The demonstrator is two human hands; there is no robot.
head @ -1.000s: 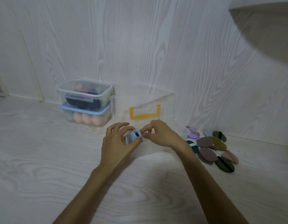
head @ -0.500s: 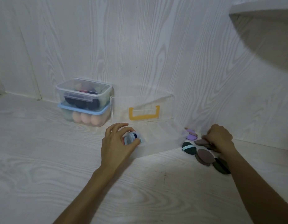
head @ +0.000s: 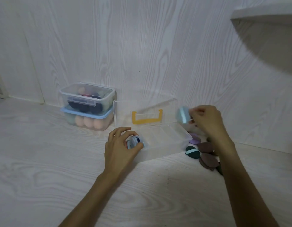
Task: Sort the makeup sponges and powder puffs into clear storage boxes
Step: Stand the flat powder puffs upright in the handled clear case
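A pale wood-grain table [head: 43, 161] runs back to a wall [head: 142, 46] of the same whitish grain, and a light curved shape [head: 266, 33], blurred, hangs in at the upper right.

Against the wall stand 2 lidded boxes stacked one on the other. The top box [head: 86, 97] is clear with a clip on its front and holds dark round sponges; the bottom box [head: 88, 119] has a blue lid and shows 3 peach egg-shaped sponges along its front wall.

Just to their right lies an open clear case [head: 166, 136], its lid [head: 145, 112] raised against the wall with a yellow handle [head: 147, 117] on it. At the case's left end the left hand [head: 120, 148] curls its fingers round a stack of puffs [head: 133, 141] set on edge, a closed grip on them. The rest of the case looks bare.

The right hand [head: 207, 122] is raised above the case's right end, pinching a light blue puff [head: 183, 115] between thumb and fingertips. Below that arm, on the table just beside the case, lies a loose pile of puffs [head: 205, 153]: lilac, dark green with a pale band, and brown ones.
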